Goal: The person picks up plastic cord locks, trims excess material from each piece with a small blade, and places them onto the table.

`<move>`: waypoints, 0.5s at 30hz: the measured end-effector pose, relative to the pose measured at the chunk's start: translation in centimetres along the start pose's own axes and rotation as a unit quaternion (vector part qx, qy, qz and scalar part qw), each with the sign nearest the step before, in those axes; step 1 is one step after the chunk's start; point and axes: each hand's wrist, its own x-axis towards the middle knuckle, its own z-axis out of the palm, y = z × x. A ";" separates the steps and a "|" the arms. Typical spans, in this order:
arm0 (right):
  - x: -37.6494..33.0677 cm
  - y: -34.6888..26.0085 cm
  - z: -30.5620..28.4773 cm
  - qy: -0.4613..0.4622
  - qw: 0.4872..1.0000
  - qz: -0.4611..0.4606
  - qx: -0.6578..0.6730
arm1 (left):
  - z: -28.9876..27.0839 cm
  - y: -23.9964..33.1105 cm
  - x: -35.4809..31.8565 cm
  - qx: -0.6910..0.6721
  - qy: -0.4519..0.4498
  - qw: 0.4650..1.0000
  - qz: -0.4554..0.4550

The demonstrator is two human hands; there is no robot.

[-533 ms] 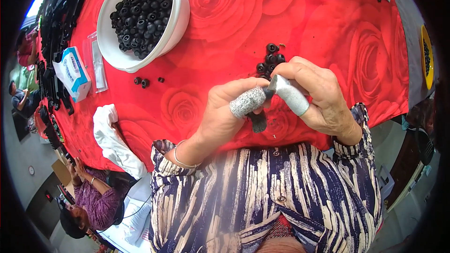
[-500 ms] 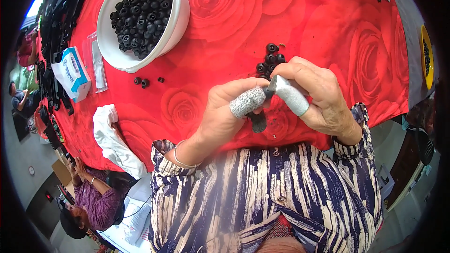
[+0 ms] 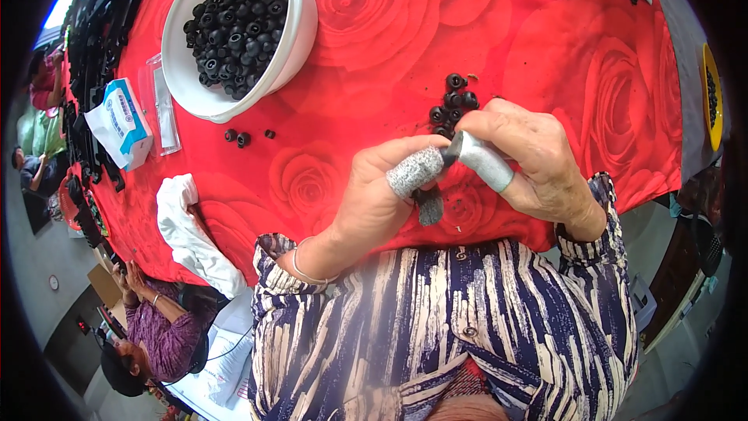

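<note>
Both thumbs (image 3: pixel 417 171) pinching small black part (image 3: pixel 449 155)

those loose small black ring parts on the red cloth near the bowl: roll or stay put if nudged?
The three loose black ring parts look round and small, so probably light and apt to roll or skid. The red cloth may damp that. The person's left hand and right hand wear grey fingertip covers, hinting they are fiddly to pinch.

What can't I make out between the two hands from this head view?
- Small black part pinched between the left hand and right hand: the grey fingertip covers hide its shape.
- Dark piece under the left thumb: blurred.
- Yellow dish at the right: cut off by the fisheye rim.
</note>
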 end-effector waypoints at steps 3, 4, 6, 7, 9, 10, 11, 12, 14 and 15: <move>-0.5 -0.8 0.5 -0.066 0.998 -0.021 -0.004 | -0.3 0.6 0.7 -0.016 0.016 1.000 -0.009; -0.7 -0.9 1.0 -0.082 0.996 -0.034 -0.013 | -0.4 1.0 1.0 -0.020 0.015 1.000 -0.012; -0.5 -0.7 0.5 -0.086 0.995 -0.044 0.002 | 0.0 1.4 0.9 -0.016 0.018 1.000 -0.015; -0.2 -0.5 -0.2 -0.052 0.998 -0.030 0.034 | 0.1 1.3 0.9 -0.033 0.007 0.999 -0.034; -0.3 -0.2 -0.9 -0.008 0.997 0.015 0.074 | 0.4 1.2 0.8 -0.050 0.016 0.996 -0.069; -0.3 -0.3 -0.8 -0.007 0.997 0.016 0.073 | 0.5 1.1 0.7 -0.050 0.015 0.996 -0.070; -0.2 -0.2 -0.3 0.028 0.999 -0.002 0.040 | 0.4 0.9 0.6 -0.053 0.004 0.996 -0.075; -0.1 -0.2 0.2 0.062 0.998 -0.019 0.007 | 0.4 0.7 0.6 -0.056 -0.006 0.995 -0.081; 0.1 -0.1 0.9 0.084 0.995 -0.042 -0.018 | 0.6 0.4 0.6 -0.053 0.022 0.995 -0.081; 0.0 0.0 1.2 0.075 0.995 -0.058 -0.031 | 0.7 0.3 0.6 -0.048 0.053 0.994 -0.079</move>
